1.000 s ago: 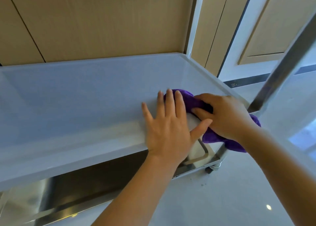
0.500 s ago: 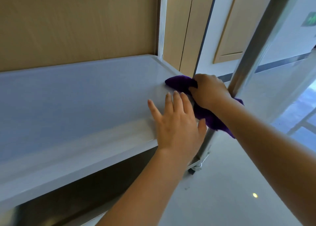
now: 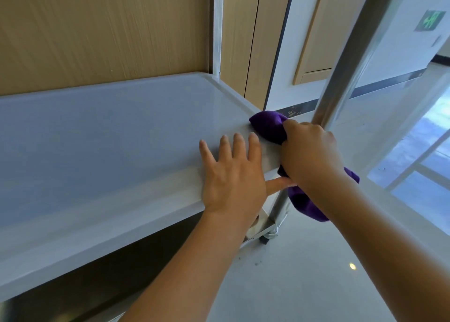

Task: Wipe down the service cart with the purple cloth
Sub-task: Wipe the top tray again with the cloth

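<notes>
The service cart's grey top shelf (image 3: 109, 136) fills the left and middle of the head view. My left hand (image 3: 233, 173) lies flat on the shelf near its front right corner, fingers straight and spread. My right hand (image 3: 309, 153) grips the bunched purple cloth (image 3: 269, 125) and presses it on the shelf's right edge, beside the steel upright post (image 3: 348, 61). A loose end of the cloth hangs below my right wrist, off the shelf's corner.
A lower steel shelf (image 3: 73, 295) shows dark under the top one, with a caster wheel (image 3: 266, 237) at the near right corner. Wooden wall panels (image 3: 97, 29) stand right behind the cart. Pale floor (image 3: 316, 285) opens to the right.
My right hand has slid the cloth from the shelf's front right corner back along the right edge, toward the post. My left hand stays flat on the shelf. The view has swung rightward.
</notes>
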